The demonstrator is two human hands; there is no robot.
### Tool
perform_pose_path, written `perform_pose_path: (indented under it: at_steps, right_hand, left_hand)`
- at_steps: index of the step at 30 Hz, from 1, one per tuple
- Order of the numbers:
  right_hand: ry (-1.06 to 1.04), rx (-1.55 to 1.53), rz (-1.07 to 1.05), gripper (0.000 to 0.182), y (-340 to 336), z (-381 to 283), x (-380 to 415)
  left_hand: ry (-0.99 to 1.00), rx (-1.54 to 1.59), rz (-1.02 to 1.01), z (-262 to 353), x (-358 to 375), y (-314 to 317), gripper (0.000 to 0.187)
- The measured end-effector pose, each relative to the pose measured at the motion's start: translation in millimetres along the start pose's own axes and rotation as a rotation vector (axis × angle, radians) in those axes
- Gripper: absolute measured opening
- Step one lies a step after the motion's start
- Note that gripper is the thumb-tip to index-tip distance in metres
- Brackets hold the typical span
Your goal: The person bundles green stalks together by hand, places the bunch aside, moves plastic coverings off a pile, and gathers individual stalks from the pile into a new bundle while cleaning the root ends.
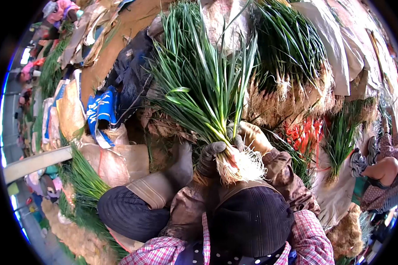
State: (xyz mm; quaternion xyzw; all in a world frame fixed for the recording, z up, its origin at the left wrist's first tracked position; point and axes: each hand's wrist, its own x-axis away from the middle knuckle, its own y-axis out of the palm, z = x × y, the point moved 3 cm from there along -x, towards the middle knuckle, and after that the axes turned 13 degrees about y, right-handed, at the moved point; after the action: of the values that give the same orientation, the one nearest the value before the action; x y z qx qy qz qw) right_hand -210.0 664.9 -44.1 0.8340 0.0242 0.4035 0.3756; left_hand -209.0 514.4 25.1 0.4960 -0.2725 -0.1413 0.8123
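A bunch of green garlic (227, 150), with long flat leaves and pale, shaggy roots, is held upright in front of my lap. My right hand (211, 155), in a dark grey glove, closes around its lower stems from one side. From the other side, my left hand (255, 136), in a yellowish glove with grey fingertips, grips the same stems just above the roots. The leaves fan out away from me, overlapping a heap of similar green plants (177, 48) behind them. Parts of the fingers are hidden by the stems.
Another rooted pile (292, 57) lies beyond my left hand, near red plastic strips (303, 132). A blue printed sack (102, 110) lies on the opposite side. Loose greens (86, 176) rest beside my knee. Another person's leg (380, 170) shows at the far right edge.
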Motion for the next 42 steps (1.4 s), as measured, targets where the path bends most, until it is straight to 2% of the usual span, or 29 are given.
perform_pose_path:
  at_steps: [2, 3, 4, 6, 7, 9, 12, 15, 16, 18, 19, 20, 21, 22, 23, 24, 26, 27, 28, 30, 31, 32, 34, 36, 38, 39, 40, 41, 42]
  right_hand:
    - [0.16, -0.139, -0.097, 0.027, 7, -7, -4]
    - [0.084, -0.18, -0.109, 0.025, 17, -13, -3]
    - [-0.036, -0.133, -0.047, 0.019, 18, -13, -6]
    - [-0.019, 0.017, 0.109, 0.014, 15, -17, -18]
    - [-0.023, -0.031, 0.063, 0.013, 16, -16, -18]
    - [-0.094, 0.06, 0.181, 0.012, 12, -17, -20]
    - [-0.128, 0.286, 0.358, 0.013, 1, -9, -24]
    - [-0.176, 0.26, 0.512, 0.02, -2, -4, -17]
    - [-0.196, 0.27, 0.509, 0.023, -9, -1, -20]
    - [-0.211, 0.307, 0.506, 0.024, -9, -2, -21]
    - [-0.31, 0.413, 0.596, 0.024, -17, 3, -27]
    - [-0.292, 0.526, 0.769, 0.021, -13, -11, -20]
    - [-0.259, 0.584, 0.822, 0.019, -25, -17, -22]
    - [-0.229, 0.643, 0.874, 0.018, -46, -21, -25]
    - [-0.121, 0.814, 0.85, 0.018, -71, -12, -34]
    - [-0.172, 1.242, 0.741, 0.024, -69, -10, -27]
    - [0.081, 1.606, 0.473, 0.029, -69, 1, -19]
    - [0.035, 1.649, 0.496, 0.031, -59, -11, -11]
    - [-0.252, 1.596, 0.582, 0.027, -60, -29, -7]
    - [-0.647, 1.521, 0.973, 0.019, -42, -85, 2]
    - [-0.649, 1.509, 1.144, 0.017, -38, -116, 1]
    - [-0.536, 1.538, 1.27, 0.017, -36, -145, -3]
    - [-0.348, 1.651, 1.366, 0.021, -34, -177, -11]
    - [-0.264, 1.826, 1.386, 0.022, -38, -186, -15]
    - [-0.299, 1.772, 1.337, 0.022, -41, -177, -15]
    - [-0.201, 1.652, 1.232, 0.02, -46, -162, -9]
    - [-0.27, 1.563, 1.141, 0.02, -50, -141, -3]
    - [-0.221, 1.504, 0.906, 0.02, -39, -123, 8]
    - [-0.479, 1.536, 0.816, 0.02, -28, -97, 22]
  left_hand:
    - [-0.038, -0.058, -0.028, -1, -6, -9, 0.041]
    - [-0.017, -0.053, -0.014, -1, -6, -6, 0.041]
    - [0.004, -0.048, -0.003, -1, -5, -2, 0.041]
    - [0.032, -0.026, 0.003, -1, -6, 2, 0.041]
    - [0.039, -0.008, -0.004, -5, -6, -2, 0.041]
    - [0.112, 0.036, 0.04, -8, -5, 3, 0.042]
    - [0.059, 0.089, 0.003, -6, -6, 4, 0.041]
    - [0.015, 0.124, 0.04, -5, -3, 9, 0.04]
    - [0.024, 0.134, 0.031, -6, -3, 13, 0.04]
    - [-0.099, 0.158, -0.036, -6, -7, 0, 0.041]
    - [-0.056, 0.15, -0.03, -8, -3, -4, 0.041]
    - [-0.013, 0.142, -0.025, -4, 0, 8, 0.042]
    - [-0.036, 0.143, -0.009, 2, 6, 19, 0.041]
    - [-0.036, 0.163, -0.078, 0, 0, 16, 0.041]
    - [-0.037, 0.182, -0.146, -2, -4, 12, 0.041]
    - [0.013, 0.135, -0.078, 1, -2, 18, 0.044]
    - [0.045, 0.117, 0.127, -1, 2, 27, 0.054]
    - [0.072, 0.094, 0.137, -3, 0, 25, 0.065]
    - [0.064, 0.073, 0.107, -4, -3, 17, 0.066]
    - [0.09, 0.016, 0.106, -4, -7, 21, 0.068]
    - [0.122, -0.02, 0.136, -2, -8, 33, 0.068]
    - [0.109, -0.019, 0.118, -3, -11, 32, 0.068]
    - [0.085, -0.015, 0.095, -9, -13, 18, 0.068]
    - [0.075, -0.043, 0.143, -10, -14, 14, 0.063]
    - [0.066, -0.05, 0.163, -10, -14, 12, 0.059]
    - [0.049, -0.034, 0.152, -10, -12, 9, 0.058]
    - [0.03, -0.02, 0.139, -9, -12, 5, 0.056]
    - [0.016, -0.044, 0.124, -11, -14, 4, 0.056]
    - [0.001, -0.068, 0.119, -13, -13, 3, 0.056]
